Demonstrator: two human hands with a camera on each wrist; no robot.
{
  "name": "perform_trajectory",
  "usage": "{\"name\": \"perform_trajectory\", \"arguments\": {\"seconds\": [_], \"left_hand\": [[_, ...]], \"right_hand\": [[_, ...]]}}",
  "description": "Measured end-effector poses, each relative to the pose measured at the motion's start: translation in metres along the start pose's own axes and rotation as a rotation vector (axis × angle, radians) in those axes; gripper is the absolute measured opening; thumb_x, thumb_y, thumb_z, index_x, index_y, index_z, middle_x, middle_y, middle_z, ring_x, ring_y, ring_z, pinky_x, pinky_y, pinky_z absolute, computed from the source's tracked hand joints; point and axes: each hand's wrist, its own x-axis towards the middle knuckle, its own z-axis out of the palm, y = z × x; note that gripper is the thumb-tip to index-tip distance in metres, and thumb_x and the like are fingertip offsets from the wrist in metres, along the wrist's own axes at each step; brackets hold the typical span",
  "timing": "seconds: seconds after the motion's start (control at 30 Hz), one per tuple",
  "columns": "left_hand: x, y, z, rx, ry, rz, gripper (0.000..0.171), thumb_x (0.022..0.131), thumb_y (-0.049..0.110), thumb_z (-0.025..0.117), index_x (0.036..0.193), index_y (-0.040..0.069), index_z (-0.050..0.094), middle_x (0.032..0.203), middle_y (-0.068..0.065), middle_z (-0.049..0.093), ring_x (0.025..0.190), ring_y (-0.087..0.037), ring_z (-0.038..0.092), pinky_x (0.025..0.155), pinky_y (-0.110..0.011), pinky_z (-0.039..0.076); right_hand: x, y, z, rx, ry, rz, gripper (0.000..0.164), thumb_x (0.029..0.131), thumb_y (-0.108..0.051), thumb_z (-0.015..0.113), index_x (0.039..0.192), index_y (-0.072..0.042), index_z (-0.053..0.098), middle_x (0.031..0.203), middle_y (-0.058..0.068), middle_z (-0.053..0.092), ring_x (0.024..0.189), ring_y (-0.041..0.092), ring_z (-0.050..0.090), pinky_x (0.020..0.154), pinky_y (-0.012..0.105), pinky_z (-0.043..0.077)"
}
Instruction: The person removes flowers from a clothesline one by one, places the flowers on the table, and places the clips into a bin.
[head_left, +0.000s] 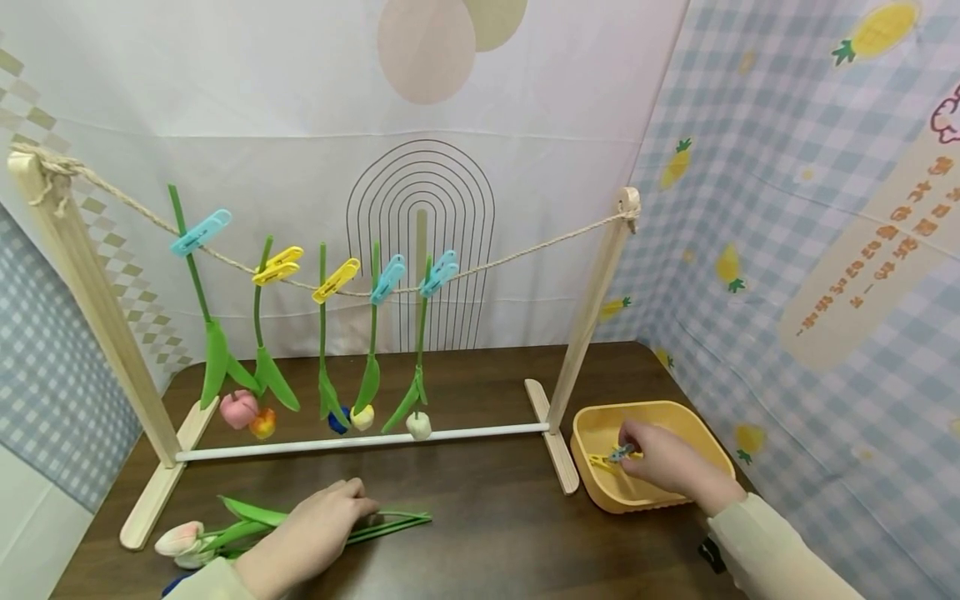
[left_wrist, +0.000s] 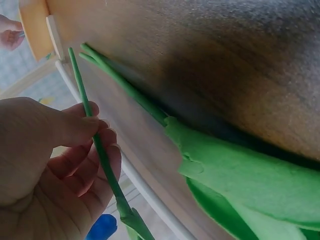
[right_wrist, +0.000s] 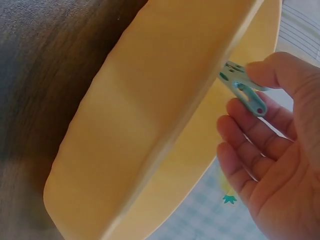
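Observation:
My left hand pinches the thin green stem of an artificial tulip between thumb and fingers, low over the table. Other tulip stems lie beside it in the left wrist view, with broad green leaves. In the head view, pale pink-white tulip heads lie left of that hand, a blue one partly hidden by the sleeve. My right hand reaches into a yellow basket and pinches a blue clothespin between thumb and fingers. A yellow clothespin is beside it.
A wooden stand carries a sagging rope behind the hands. Several tulips hang head-down from it by blue and yellow clothespins. A white rod joins the stand's feet. Patterned cloth hangs behind and to the right.

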Motion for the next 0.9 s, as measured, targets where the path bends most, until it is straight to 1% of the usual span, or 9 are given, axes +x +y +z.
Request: {"name": "perform_trajectory", "arguments": {"seconds": [0.07, 0.17, 0.3, 0.53, 0.77, 0.9], "left_hand": [[-0.001, 0.000, 0.002, 0.014, 0.003, 0.005, 0.029, 0.077, -0.009, 0.065, 0.091, 0.016, 0.073, 0.076, 0.010, 0.042, 0.068, -0.011, 0.045, 0.056, -0.027, 0.041], [-0.002, -0.001, 0.005, 0.029, 0.015, 0.011, 0.030, 0.075, -0.009, 0.066, 0.089, 0.016, 0.072, 0.075, 0.010, 0.042, 0.067, -0.011, 0.045, 0.056, -0.028, 0.041], [-0.003, -0.001, 0.007, 0.041, 0.027, 0.012, 0.029, 0.074, -0.010, 0.065, 0.086, 0.016, 0.072, 0.075, 0.009, 0.043, 0.068, -0.013, 0.047, 0.056, -0.029, 0.042], [-0.004, 0.000, 0.008, 0.038, 0.016, 0.009, 0.030, 0.072, -0.011, 0.065, 0.087, 0.014, 0.072, 0.078, 0.007, 0.048, 0.071, -0.015, 0.051, 0.060, -0.031, 0.047], [-0.005, 0.001, 0.011, 0.016, -0.010, -0.023, 0.023, 0.075, -0.006, 0.067, 0.085, 0.015, 0.070, 0.078, 0.008, 0.049, 0.073, -0.014, 0.053, 0.059, -0.032, 0.047], [-0.004, 0.003, 0.009, 0.007, -0.018, -0.024, 0.022, 0.076, -0.006, 0.065, 0.084, 0.014, 0.069, 0.078, 0.007, 0.049, 0.074, -0.014, 0.054, 0.060, -0.032, 0.048]], "right_hand": [[-0.001, 0.000, 0.001, 0.011, -0.028, 0.015, 0.020, 0.081, -0.011, 0.073, 0.090, -0.011, 0.056, 0.077, -0.004, 0.056, 0.068, 0.014, 0.051, 0.061, 0.034, 0.044], [-0.001, 0.001, 0.004, 0.013, -0.048, 0.020, 0.019, 0.080, -0.010, 0.072, 0.089, -0.011, 0.056, 0.075, -0.005, 0.055, 0.065, 0.012, 0.049, 0.060, 0.032, 0.042], [-0.001, 0.001, 0.006, 0.004, -0.047, 0.013, 0.018, 0.080, -0.010, 0.071, 0.089, -0.011, 0.056, 0.076, -0.006, 0.055, 0.065, 0.012, 0.049, 0.060, 0.031, 0.043], [-0.003, 0.001, 0.010, 0.021, -0.063, 0.008, 0.018, 0.079, -0.010, 0.072, 0.087, -0.010, 0.056, 0.074, -0.006, 0.054, 0.064, 0.012, 0.048, 0.058, 0.031, 0.042], [-0.007, 0.004, 0.016, 0.021, -0.075, 0.003, 0.018, 0.078, -0.011, 0.073, 0.084, -0.011, 0.056, 0.071, -0.006, 0.052, 0.061, 0.011, 0.047, 0.055, 0.028, 0.039], [-0.008, 0.005, 0.017, 0.016, -0.074, 0.001, 0.017, 0.077, -0.011, 0.073, 0.082, -0.011, 0.057, 0.070, -0.006, 0.053, 0.061, 0.011, 0.046, 0.056, 0.028, 0.040]]}}
